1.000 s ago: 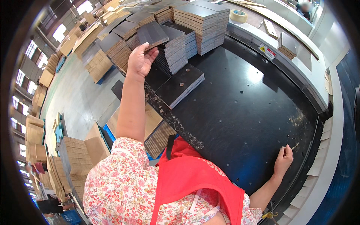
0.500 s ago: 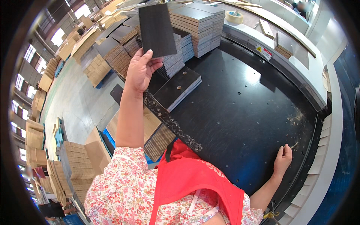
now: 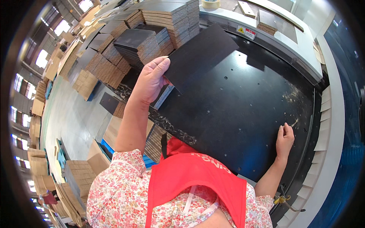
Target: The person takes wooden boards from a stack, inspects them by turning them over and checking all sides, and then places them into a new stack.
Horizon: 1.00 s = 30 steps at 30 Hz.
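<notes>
My left hand [image 3: 154,78] grips a thin dark rectangular panel [image 3: 203,57] by its left end, thumb on top. The panel is held up, tilted, over the far left of a black worktable [image 3: 228,117] dotted with small holes. Beneath the panel, the pale cut edge of another dark board [image 3: 164,98] shows; most of that board is covered. My right hand [image 3: 285,140] is low over the table's right side, thumb and fingertips drawn together. Whether anything small is pinched there, I cannot make out.
Stacks of dark-faced boards [image 3: 167,19] stand beyond my left hand. A pale machine rail [image 3: 283,47] with a warning label runs along the far side, bearing a tape roll [image 3: 211,3]. Sawdust [image 3: 292,95] lies at right. Cartons [image 3: 80,174] stand at left on the floor.
My left hand has swung the panel from upright to a slant, rightward and lower over the table. My view has shifted right. The right hand stays pinched near the same part of the table.
</notes>
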### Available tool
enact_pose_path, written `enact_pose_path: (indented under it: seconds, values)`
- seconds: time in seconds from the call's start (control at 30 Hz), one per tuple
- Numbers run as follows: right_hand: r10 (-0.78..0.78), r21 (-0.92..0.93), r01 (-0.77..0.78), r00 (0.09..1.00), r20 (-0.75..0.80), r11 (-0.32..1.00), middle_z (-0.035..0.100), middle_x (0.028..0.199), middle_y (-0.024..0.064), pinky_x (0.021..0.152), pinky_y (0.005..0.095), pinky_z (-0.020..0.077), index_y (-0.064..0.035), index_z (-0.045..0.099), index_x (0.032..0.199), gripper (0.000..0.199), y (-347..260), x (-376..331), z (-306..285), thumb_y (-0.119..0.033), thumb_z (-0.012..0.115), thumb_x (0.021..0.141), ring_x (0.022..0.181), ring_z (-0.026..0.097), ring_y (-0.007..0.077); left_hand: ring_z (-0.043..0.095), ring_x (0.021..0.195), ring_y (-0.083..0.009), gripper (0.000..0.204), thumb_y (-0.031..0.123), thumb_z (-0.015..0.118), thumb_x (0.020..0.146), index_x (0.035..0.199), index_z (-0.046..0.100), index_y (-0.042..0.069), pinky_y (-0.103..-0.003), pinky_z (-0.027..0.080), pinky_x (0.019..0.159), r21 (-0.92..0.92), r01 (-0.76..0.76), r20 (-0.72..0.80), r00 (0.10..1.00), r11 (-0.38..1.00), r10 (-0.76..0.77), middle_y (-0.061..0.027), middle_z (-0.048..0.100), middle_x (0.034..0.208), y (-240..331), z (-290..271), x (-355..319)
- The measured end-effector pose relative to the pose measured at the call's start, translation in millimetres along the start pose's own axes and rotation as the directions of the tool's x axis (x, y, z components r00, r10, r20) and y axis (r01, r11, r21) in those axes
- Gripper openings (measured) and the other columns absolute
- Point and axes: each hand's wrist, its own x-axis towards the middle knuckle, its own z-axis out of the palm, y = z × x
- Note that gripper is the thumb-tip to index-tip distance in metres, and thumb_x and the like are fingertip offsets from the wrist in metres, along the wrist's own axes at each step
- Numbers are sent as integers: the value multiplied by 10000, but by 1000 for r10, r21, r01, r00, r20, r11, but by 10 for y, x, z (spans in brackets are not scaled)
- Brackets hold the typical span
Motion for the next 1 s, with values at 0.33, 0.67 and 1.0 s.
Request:
enact_pose_path:
  seconds: [0.33, 0.67, 1.0]
  values:
    - [18, -10, -18, 1000, -7, 1000, 598, 842, 104, 675, 322, 473, 64, 631, 1073, 196, -34, -3, -4, -84, 615, 945, 711, 580, 209, 624, 714, -75, 312, 277, 620, 993, 1169, 646, 21, -237, 509, 644, 139, 84, 3, 996, 987, -85, -3, 690, 890, -259, 229, 30]
    - [-32, 2, 32, 999, -33, 999, 568, 793, 89, 654, 313, 458, 55, 621, 995, 146, -32, -4, 20, -81, 619, 943, 664, 544, 193, 642, 769, -188, 240, 194, 662, 935, 1099, 647, 19, -311, 506, 675, 838, -271, 143, 946, 473, 289, -34, 657, 868, -294, 410, -29]
    - [-48, -1, 48, 998, -34, 999, 555, 772, 83, 648, 310, 453, 56, 617, 982, 146, -62, 2, 9, -84, 623, 941, 653, 530, 188, 659, 723, -172, 442, 259, 785, 842, 1189, 625, 38, -325, 542, 618, 773, -411, 462, 887, 483, 14, -85, 606, 941, -715, 963, -454]
